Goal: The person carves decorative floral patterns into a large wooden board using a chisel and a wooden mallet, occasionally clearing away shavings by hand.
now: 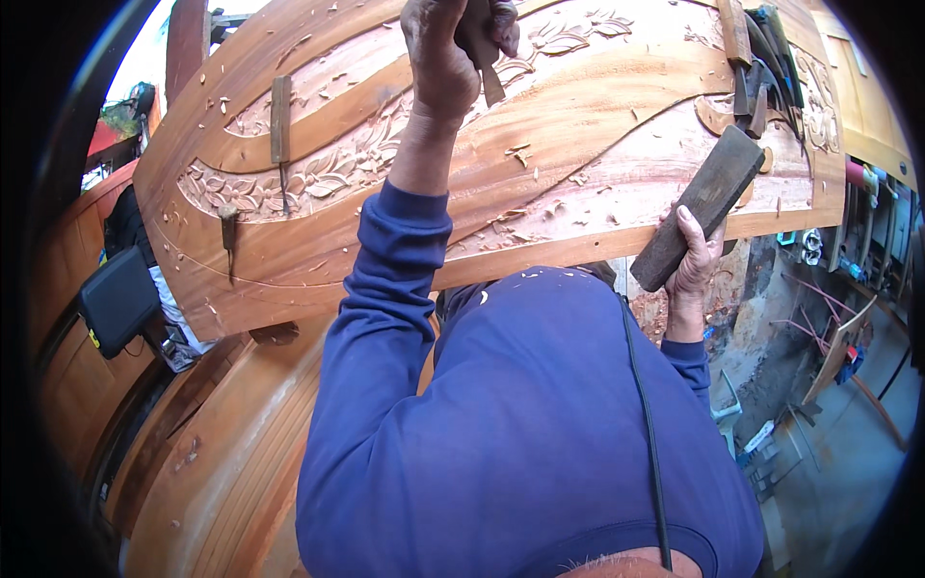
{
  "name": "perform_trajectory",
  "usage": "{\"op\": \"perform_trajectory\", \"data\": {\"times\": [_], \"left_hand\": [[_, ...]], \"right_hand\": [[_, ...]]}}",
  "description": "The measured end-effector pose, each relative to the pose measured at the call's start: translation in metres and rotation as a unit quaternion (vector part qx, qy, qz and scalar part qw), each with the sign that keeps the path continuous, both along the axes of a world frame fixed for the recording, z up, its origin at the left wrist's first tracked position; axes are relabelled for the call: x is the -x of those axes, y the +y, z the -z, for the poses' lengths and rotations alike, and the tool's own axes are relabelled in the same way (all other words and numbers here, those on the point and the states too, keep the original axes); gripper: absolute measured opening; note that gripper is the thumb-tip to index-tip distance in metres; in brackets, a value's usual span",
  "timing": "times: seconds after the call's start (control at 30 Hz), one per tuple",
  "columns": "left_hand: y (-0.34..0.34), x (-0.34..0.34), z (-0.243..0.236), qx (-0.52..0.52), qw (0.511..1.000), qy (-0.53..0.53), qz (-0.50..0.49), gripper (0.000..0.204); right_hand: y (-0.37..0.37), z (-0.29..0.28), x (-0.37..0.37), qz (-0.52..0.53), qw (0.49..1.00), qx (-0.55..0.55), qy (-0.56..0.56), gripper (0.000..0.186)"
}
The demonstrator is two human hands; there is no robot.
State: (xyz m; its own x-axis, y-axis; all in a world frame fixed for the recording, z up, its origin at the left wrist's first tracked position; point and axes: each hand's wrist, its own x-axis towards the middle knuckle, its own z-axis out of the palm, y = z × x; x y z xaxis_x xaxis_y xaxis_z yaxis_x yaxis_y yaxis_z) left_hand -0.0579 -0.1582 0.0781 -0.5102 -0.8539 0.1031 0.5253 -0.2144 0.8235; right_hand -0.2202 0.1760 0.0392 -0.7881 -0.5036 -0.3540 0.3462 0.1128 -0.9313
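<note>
My left hand point(448, 58), raised over the carved wooden panel point(578, 231), grips a chisel point(482, 48), its flat blade pointing down. My right hand point(694, 255) holds a dark rectangular wooden block point(708, 193) at the panel's near edge. The panel bears leafy relief carving point(328, 173), smooth curved bands and loose shavings. A long-handled chisel point(280, 120) lies on its left part, with a shorter one point(228, 231) nearby. A bunch of chisels and tools point(756, 67) lies on the upper right part, some beside the block.
At the left are a black case point(120, 294) and stacked wooden boards point(212, 453). At the right, below the panel's edge, are assorted rods point(819, 328), a board point(838, 352) and a pale plastic object point(727, 409). More wooden panels point(877, 106) stand at the far right.
</note>
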Motion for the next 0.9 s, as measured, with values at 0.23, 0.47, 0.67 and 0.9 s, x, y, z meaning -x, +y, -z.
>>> {"op": "perform_trajectory", "data": {"times": [0.23,0.47,0.67,0.9], "left_hand": [[0.002,0.008,-0.007,0.026,0.994,0.029,-0.103,0.046],[0.002,0.012,-0.012,0.033,0.995,0.01,-0.095,0.036],[-0.006,0.012,0.007,0.061,0.992,0.008,-0.112,0.051],[-0.007,0.008,0.015,0.051,0.992,-0.006,-0.117,0.052]], "right_hand": [[0.001,0.0,0.002,-0.003,1.0,-0.003,0.006,0.046],[-0.002,-0.001,0.0,-0.007,1.0,-0.007,0.001,0.045],[-0.002,-0.001,0.0,-0.007,1.0,-0.01,0.001,0.044],[-0.001,-0.001,0.001,-0.012,1.0,-0.012,0.003,0.043]]}}
